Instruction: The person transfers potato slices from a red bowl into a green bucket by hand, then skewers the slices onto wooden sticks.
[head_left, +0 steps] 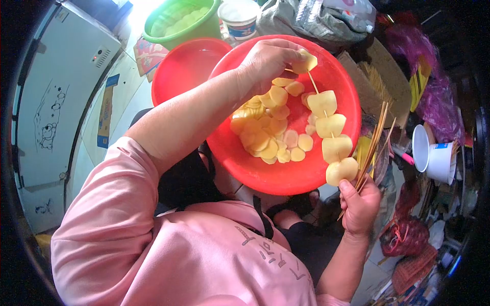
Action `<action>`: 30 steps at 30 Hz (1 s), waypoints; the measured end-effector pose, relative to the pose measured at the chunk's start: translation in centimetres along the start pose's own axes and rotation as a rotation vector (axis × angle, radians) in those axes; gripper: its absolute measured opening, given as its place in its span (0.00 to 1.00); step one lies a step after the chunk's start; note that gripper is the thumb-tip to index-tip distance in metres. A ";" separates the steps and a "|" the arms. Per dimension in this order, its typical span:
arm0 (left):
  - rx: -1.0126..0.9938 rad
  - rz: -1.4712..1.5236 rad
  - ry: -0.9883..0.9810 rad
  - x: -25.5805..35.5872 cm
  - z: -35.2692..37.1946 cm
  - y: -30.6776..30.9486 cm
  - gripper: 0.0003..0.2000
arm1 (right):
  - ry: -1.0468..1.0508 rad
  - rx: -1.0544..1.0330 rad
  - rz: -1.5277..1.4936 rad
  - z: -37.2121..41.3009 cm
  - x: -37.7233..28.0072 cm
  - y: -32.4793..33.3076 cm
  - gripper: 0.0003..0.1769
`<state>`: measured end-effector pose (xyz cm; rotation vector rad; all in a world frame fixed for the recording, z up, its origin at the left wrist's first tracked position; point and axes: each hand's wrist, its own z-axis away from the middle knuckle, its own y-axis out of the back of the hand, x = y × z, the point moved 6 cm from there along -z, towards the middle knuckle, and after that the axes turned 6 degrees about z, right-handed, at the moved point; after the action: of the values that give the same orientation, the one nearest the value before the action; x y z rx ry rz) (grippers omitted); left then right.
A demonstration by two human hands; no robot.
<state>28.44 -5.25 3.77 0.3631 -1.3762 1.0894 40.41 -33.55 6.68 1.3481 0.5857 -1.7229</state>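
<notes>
My left hand point(273, 58) is above the far side of a large red basin point(260, 181), pinching a pale yellow potato slice point(306, 62) at the upper end of a thin skewer point(313, 81). Several more slices, such as this potato slice point(333, 125), are spaced down the skewer. At its lower end, beside the basin's right rim, my right hand point(361, 204) is closed around the skewer and a bundle of bare wooden skewers point(376, 137). Loose potato slices point(260, 132) are heaped inside the basin.
A smaller red basin point(176, 76) adjoins the large one. Behind are a green tub point(178, 38) and a white bucket point(240, 13). A white cabinet point(66, 102) stands at left. On the right are a white tub point(441, 160), a cardboard box point(375, 76) and a red net bag point(406, 237).
</notes>
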 end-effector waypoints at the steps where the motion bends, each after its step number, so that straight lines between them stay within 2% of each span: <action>1: 0.000 0.000 0.000 0.1 0.2 -0.2 0.08 | 0.006 -0.001 0.003 0.0 0.0 0.1 0.11; 7: -0.022 -0.049 0.052 0.4 1.0 -0.8 0.12 | 0.006 -0.006 0.050 0.1 -0.1 0.0 0.11; 10: 0.021 0.039 0.111 -0.1 0.7 -0.3 0.11 | 0.011 -0.019 0.089 0.2 -0.1 0.0 0.11; 12: -0.042 0.160 0.271 -1.1 0.1 -0.2 0.11 | 0.013 -0.028 0.096 0.2 -0.1 -0.1 0.11; 18: -0.117 0.080 0.217 -0.6 -0.2 0.1 0.09 | 0.018 -0.047 0.092 0.4 0.2 -0.2 0.12; 27: -0.164 0.003 0.247 -0.4 0.3 -0.3 0.11 | 0.007 -0.040 0.044 0.5 0.6 -0.2 0.13; 30: -0.160 0.097 0.299 -0.5 0.4 -0.4 0.11 | 0.014 -0.031 0.065 0.5 0.6 -0.1 0.12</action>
<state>28.53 -5.97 3.59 0.0148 -1.2120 1.0566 40.03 -34.13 6.29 1.3448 0.5683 -1.6474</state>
